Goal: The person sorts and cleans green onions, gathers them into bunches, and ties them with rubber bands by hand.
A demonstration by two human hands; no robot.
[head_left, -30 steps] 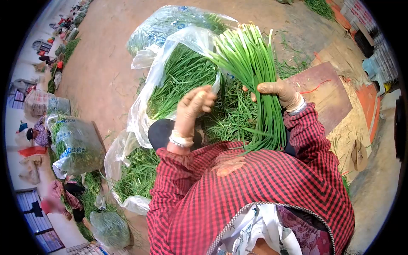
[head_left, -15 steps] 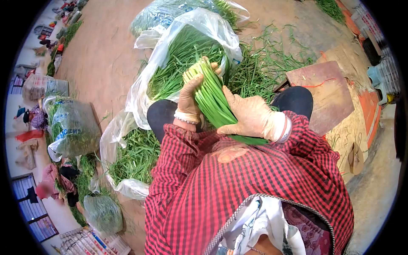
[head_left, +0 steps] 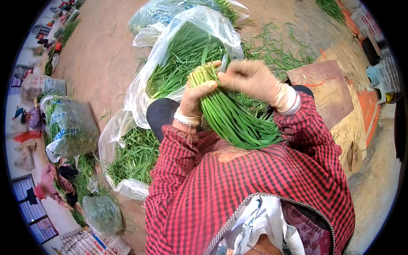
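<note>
My left hand (head_left: 193,100), in a pale glove, is wrapped round a bunch of green stalks (head_left: 231,114) just below its pale cut ends. The leafy end of the bunch hangs toward my lap on the right. My right hand (head_left: 253,83), gloved too, is beside the cut ends with its fingers curled together; whether it pinches a stalk is too blurred to tell. Behind my hands an open clear plastic bag (head_left: 146,83) holds more long green leaves (head_left: 187,51).
Loose greens (head_left: 136,159) lie in plastic at the left. A reddish board (head_left: 327,91) stands to the right. Filled bags (head_left: 72,127) and a person in checked clothes (head_left: 53,180) are at the far left. Scattered leaves (head_left: 280,51) litter the floor ahead.
The bunch passed from my right hand into my left and now points down to the right. My right hand has risen from the leaves to the cut ends, its fingers now curled.
</note>
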